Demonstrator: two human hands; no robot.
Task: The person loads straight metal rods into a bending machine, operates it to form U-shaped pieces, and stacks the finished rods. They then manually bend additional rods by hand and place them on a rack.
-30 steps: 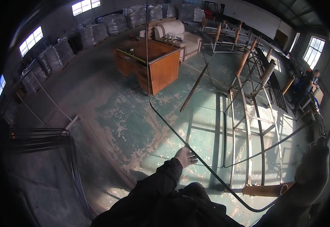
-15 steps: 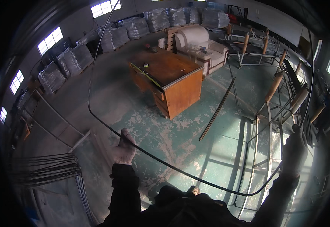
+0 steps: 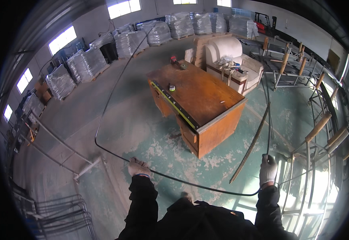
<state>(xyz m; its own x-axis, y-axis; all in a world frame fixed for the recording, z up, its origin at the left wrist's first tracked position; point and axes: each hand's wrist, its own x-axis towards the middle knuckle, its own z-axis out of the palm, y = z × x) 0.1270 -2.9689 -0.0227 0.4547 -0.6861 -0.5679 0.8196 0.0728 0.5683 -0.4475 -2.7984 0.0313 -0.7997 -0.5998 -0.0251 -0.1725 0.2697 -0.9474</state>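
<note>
A long, thin dark metal rod [image 3: 190,183], bent into a wide U, spans the space in front of me. My left hand [image 3: 138,167], in a pale knitted glove, is closed round its near cross-length, close to the left bend. On the right, my gloved right hand [image 3: 268,170] is wrapped round the rod just above the right bend. Both legs of the U reach away from me, the left one rising past the desk's left side. The right leg passes to the right of the wooden desk [image 3: 218,138].
A tape measure [image 3: 172,88] and a yellow-green level [image 3: 174,105] lie on the desk. Behind it stands a pale armchair [image 3: 226,50]. Loose rods [image 3: 251,149] lie on the floor. Metal racks [image 3: 308,160] stand right; bent rods [image 3: 62,216] are stacked lower left.
The desk appears nearer and lower in view. My right hand has moved inward to the left with the rod, and my left hand's fingers have closed further round it.
</note>
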